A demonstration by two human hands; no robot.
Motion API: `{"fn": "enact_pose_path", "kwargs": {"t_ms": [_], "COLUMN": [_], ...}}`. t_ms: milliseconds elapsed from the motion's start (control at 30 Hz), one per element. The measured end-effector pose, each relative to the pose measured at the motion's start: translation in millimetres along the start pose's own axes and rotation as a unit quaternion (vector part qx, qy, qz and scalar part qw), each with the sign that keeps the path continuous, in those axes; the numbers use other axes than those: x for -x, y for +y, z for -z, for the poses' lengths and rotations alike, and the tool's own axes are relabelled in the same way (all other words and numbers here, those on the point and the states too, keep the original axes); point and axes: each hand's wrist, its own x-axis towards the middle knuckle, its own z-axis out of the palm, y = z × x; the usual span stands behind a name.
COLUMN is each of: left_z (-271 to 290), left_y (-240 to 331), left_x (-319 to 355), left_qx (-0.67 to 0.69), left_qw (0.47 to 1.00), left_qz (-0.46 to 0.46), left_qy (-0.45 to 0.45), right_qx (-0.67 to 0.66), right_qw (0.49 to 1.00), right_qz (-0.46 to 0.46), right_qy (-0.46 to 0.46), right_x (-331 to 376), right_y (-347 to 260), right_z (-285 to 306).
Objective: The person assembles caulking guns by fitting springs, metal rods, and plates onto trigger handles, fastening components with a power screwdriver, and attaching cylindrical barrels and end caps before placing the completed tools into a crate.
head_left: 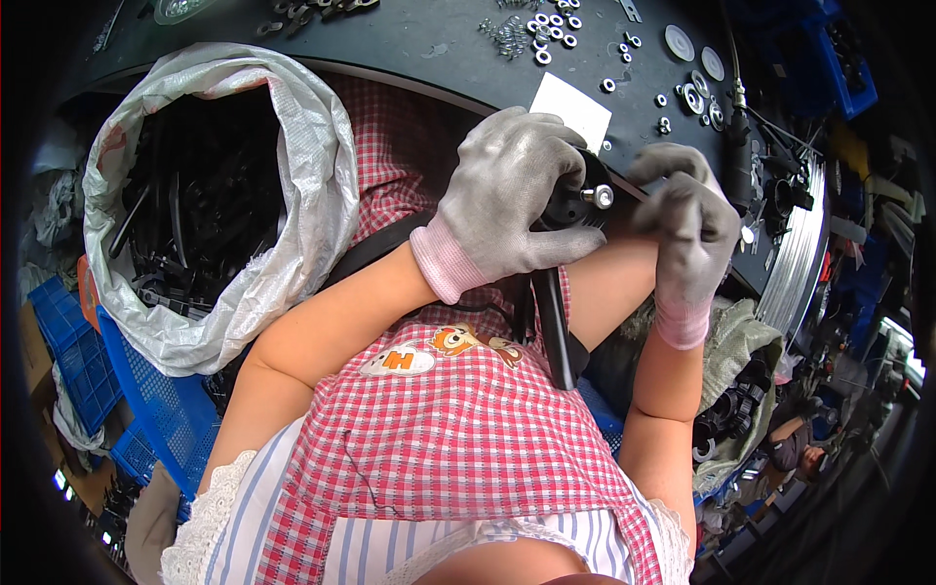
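Head view of bench assembly. The left hand [507, 190], in a grey knit glove, is clenched around a black round-headed part [568, 205] whose long black stem [553, 331] hangs down past the wrist over the red checked apron [458, 429]; the grip braces the part at the table [390, 44] edge so its silver bolt end [603, 196] faces the other hand. The right hand [690, 229], just beside the bolt, is curled with fingertips pinched; whether it grasps anything cannot be told. Beyond both hands lie loose nuts and washers [551, 29] and a white card [573, 109]. Left of the left forearm, an open woven sack [292, 175] holds more black parts within reach.
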Motion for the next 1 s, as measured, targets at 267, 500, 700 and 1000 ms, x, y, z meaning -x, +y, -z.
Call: {"fn": "enact_pose_path", "kwargs": {"t_ms": [267, 500, 700, 1000], "left_z": [-1, -3, 3, 5], "left_y": [-2, -6, -2, 3], "left_x": [0, -3, -6, -6], "left_qx": [0.003, -0.011, -0.010, -0.030], "left_qw": [1.000, 0.999, 1.000, 0.999], "left_qz": [0.011, -0.023, -0.008, -0.003], "left_qy": [0.006, 0.031, -0.012, -0.030], "right_qx": [-0.061, -0.069, -0.060, -0.074], "right_qw": [0.993, 0.989, 0.998, 0.976], "right_qz": [0.073, 0.077, 0.030, 0.130], "right_qy": [0.072, 0.105, -0.004, 0.158], "right_x": [5, 10, 22, 25], "right_y": [16, 5, 13, 37], "right_z": [-14, -41, -25, -5]}}
